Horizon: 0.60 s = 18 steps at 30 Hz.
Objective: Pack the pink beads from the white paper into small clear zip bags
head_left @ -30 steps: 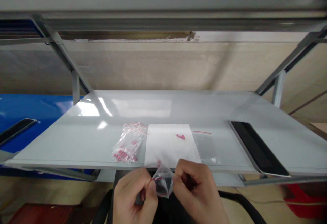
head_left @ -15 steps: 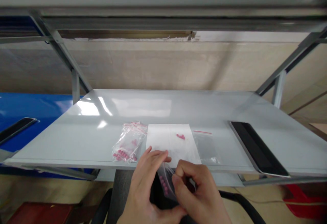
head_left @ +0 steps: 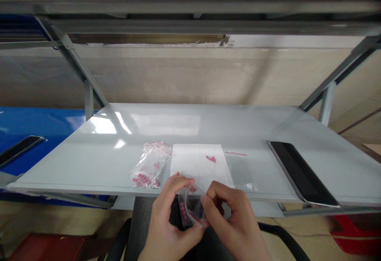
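Note:
Between my hands, just off the table's front edge, is a clear zip bag [head_left: 192,207] with several pink beads [head_left: 183,212] inside; its mouth gapes in a rounded loop. My left hand [head_left: 169,221] grips the bag's rim between the fingers above and the thumb below. Thumb and bent forefinger of my right hand [head_left: 230,213] pinch the rim on the other side. Beyond them a white sheet of paper [head_left: 193,161] lies on the table, with a small cluster of pink beads [head_left: 211,159] on it.
Filled zip bags [head_left: 151,165] with pink beads lie left of the paper. A flat clear zip bag [head_left: 239,169] lies at its right. Farther right, a black tablet [head_left: 302,171] rests on the white table [head_left: 238,122]. Metal struts [head_left: 77,62] stand at both sides under an overhead shelf.
The bag's mouth has spread from a narrow slit into a wide round opening. My left thumb has moved up onto the rim, and the bag has turned more toward me.

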Each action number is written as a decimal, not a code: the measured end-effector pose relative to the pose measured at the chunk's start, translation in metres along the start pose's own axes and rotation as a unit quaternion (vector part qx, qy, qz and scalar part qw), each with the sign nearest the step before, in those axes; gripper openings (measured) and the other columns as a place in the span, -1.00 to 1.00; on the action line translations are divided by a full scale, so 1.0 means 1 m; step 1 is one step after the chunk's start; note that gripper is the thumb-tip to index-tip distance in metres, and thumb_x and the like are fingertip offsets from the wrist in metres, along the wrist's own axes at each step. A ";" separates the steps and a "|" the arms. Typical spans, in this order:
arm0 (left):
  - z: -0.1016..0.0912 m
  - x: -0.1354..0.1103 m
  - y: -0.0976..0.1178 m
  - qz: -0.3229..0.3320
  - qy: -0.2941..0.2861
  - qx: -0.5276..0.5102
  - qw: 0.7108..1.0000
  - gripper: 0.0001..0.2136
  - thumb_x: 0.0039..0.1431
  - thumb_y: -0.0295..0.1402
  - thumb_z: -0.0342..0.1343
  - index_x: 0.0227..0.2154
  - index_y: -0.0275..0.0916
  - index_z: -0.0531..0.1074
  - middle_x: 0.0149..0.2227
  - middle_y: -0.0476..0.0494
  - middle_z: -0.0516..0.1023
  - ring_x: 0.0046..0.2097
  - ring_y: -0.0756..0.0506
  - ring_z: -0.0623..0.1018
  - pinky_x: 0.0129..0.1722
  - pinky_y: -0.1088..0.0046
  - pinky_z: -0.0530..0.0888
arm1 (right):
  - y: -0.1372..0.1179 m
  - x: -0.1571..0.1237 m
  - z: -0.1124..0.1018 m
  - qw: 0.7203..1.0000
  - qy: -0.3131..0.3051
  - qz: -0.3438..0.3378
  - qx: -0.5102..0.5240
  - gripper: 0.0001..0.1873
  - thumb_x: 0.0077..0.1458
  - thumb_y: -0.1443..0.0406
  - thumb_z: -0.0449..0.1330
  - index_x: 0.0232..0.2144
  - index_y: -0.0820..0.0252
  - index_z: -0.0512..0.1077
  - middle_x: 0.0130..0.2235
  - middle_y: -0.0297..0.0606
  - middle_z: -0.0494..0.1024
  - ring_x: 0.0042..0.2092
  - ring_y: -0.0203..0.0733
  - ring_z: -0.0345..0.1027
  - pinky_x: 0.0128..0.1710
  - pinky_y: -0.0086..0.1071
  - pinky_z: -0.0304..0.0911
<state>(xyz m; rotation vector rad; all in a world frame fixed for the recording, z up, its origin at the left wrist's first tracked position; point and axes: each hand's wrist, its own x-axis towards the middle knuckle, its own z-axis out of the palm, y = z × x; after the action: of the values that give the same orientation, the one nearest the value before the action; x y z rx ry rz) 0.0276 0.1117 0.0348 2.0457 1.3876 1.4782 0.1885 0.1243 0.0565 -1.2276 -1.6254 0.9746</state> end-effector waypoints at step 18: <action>-0.001 0.002 0.002 0.000 -0.031 -0.028 0.999 -0.65 0.10 -0.50 0.21 -0.04 -0.15 0.41 -0.13 -0.10 0.58 -0.10 -0.13 0.59 -0.12 0.34 0.54 | -0.009 0.008 0.001 0.988 -0.119 -0.069 0.068 -0.87 0.18 0.32 0.25 -0.31 0.04 0.62 0.13 -0.17 0.45 0.25 0.02 0.25 0.17 -0.22 0.25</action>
<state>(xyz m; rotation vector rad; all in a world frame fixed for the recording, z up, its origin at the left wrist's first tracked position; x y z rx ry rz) 0.0282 0.1125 0.0377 2.0394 1.3074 1.4239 0.1834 0.1299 0.0652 -0.9213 -1.7705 1.1566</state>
